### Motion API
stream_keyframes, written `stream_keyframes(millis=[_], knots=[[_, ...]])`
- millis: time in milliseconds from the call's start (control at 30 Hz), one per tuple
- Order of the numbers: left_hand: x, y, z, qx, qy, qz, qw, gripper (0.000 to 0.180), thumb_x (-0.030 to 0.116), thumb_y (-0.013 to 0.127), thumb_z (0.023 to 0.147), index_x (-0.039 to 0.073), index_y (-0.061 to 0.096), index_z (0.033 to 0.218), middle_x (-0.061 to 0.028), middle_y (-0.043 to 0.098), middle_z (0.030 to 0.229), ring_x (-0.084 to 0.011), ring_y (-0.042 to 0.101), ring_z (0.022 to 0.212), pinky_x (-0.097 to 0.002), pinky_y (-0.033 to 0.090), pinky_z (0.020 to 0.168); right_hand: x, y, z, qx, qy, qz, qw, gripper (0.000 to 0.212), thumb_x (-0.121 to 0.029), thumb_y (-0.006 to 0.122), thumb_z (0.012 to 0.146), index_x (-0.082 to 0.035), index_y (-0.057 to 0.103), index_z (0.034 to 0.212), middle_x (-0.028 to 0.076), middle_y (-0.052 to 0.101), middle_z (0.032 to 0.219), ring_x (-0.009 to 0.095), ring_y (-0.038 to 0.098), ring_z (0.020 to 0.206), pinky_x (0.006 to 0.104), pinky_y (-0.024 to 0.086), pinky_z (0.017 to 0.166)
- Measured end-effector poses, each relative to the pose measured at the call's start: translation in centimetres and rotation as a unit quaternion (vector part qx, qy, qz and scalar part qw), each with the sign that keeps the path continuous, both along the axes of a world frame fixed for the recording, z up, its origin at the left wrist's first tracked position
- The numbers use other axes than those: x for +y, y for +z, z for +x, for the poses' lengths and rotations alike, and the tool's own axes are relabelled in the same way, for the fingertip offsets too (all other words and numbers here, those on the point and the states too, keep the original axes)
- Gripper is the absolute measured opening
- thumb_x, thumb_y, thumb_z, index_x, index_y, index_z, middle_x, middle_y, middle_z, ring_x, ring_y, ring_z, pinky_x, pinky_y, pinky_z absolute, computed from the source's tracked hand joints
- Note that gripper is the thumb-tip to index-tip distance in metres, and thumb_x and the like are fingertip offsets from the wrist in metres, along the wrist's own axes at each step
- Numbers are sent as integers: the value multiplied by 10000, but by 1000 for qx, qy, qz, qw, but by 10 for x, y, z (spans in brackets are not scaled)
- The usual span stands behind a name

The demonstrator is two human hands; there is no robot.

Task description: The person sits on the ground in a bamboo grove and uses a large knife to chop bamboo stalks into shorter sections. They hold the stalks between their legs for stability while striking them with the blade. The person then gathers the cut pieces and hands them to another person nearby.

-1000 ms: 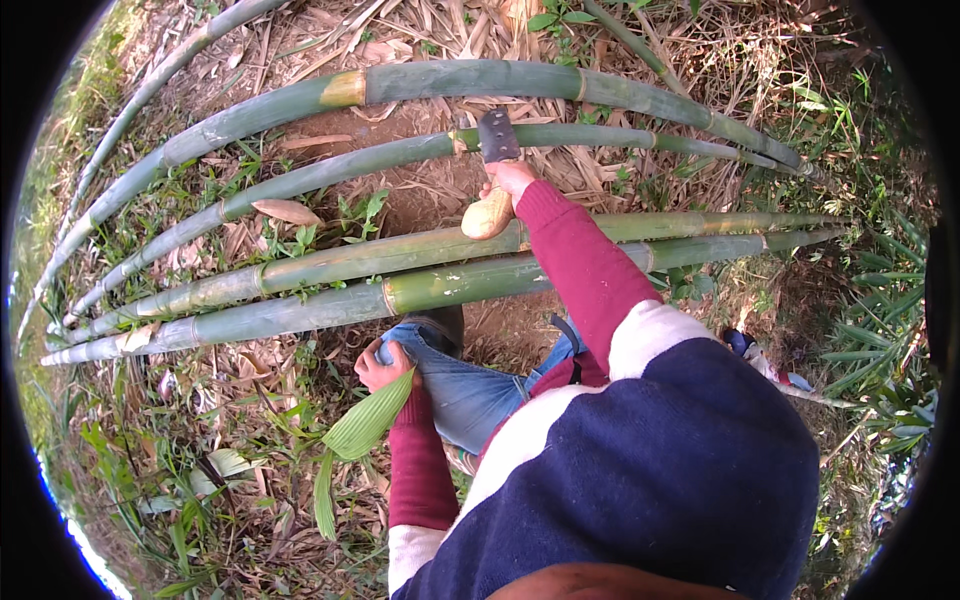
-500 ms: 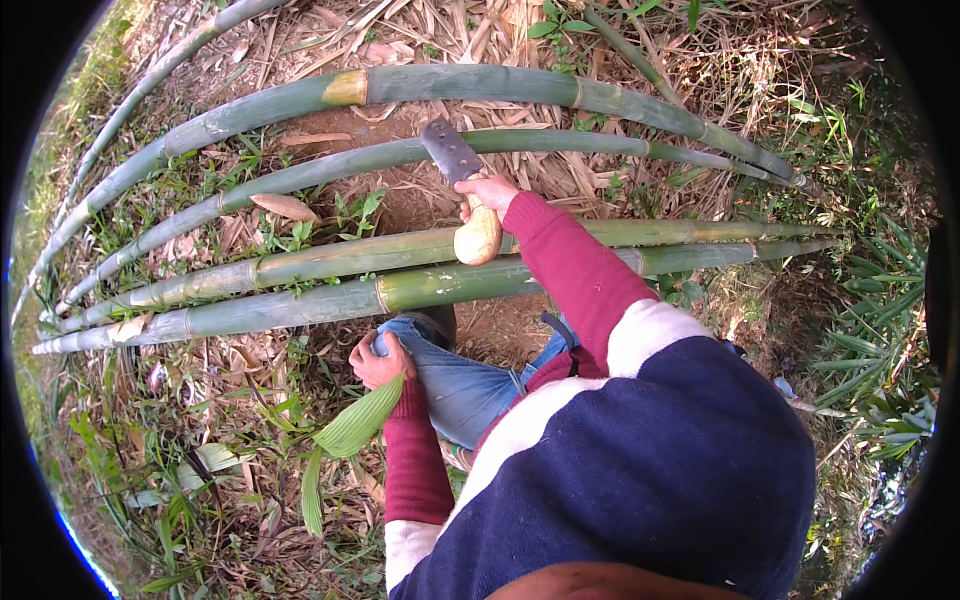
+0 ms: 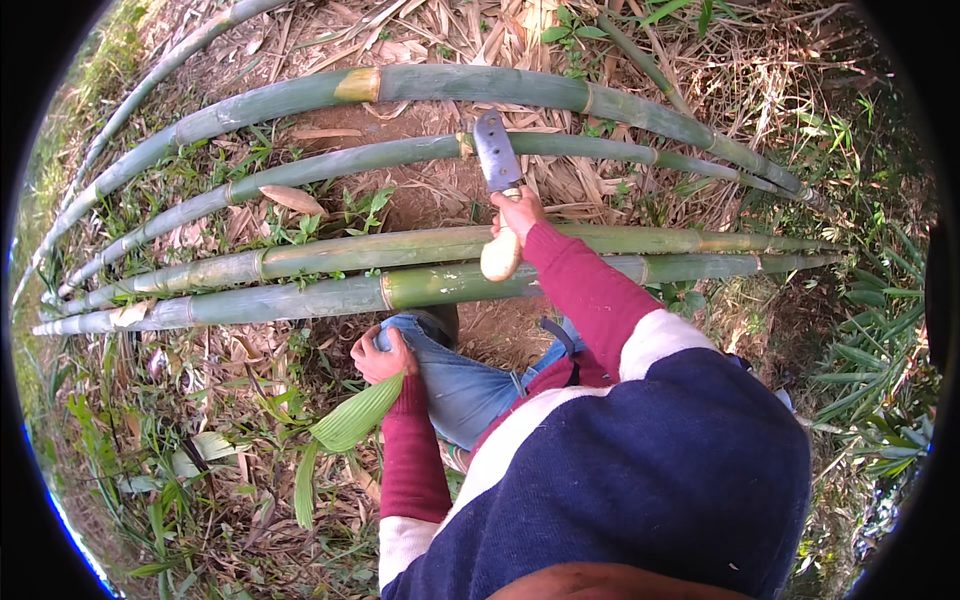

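One broad, grey, holed knife (image 3: 498, 165) with a bulbous pale handle (image 3: 499, 262) points to twelve o'clock across green bamboo (image 3: 580, 147), gripped by the right hand (image 3: 519, 213); at eight, the left hand (image 3: 386, 361) lies loosely open on a knee (image 3: 408, 330).

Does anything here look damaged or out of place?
The thick upper bamboo pole has a yellow-tan patch beside a joint, odd against the green around it; I can't tell whether it's damage. The knife in the right hand shows dark spots, perhaps holes.
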State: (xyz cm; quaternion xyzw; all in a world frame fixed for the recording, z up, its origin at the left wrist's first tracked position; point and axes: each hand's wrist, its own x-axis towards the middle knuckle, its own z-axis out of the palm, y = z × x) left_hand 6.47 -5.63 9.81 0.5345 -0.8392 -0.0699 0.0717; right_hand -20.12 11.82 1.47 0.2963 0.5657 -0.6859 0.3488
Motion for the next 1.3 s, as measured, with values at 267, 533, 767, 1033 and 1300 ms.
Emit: stream_keyframes(millis=[267,533,767,1033,1300], knots=[[14,11,10,35,17,20,999,317,364,693,814,142,700,1040,-112,568,1145,-337,533,1103,-484,418,944,134,1,-104,307,643,382,589,567,-171,715,731,-67,397,1189,246,643,998,449,628,968,530,495,838],[40,-4,36,214,86,199,952,288,164,682,869,28,652,1122,-115,637,1147,-279,580,1090,-388,404,1006,87,-24,-204,585,699,406,67,240,-162,623,802,-123,560,1031,76,571,960,250,553,981,388,427,836],[46,-43,37,300,152,381,861,347,131,560,977,-26,560,1287,-127,603,1215,-209,545,1165,-350,371,1063,-10,-55,-243,635,690,312,-152,206,-169,547,872,-162,537,1077,86,600,877,251,609,875,396,431,827],[51,-49,45,392,172,427,796,381,172,538,977,-14,545,1310,-131,608,1177,-210,557,1144,-349,390,1039,-23,-65,-241,591,729,319,-135,170,-183,578,866,-174,540,1032,76,622,866,263,628,881,411,444,819],[48,-64,57,383,215,427,791,429,255,491,984,-16,550,1310,-141,620,1169,-215,576,1120,-352,414,1015,-40,-63,-220,615,700,356,-69,200,-208,594,871,-163,555,1062,78,641,890,262,644,887,417,458,843]])
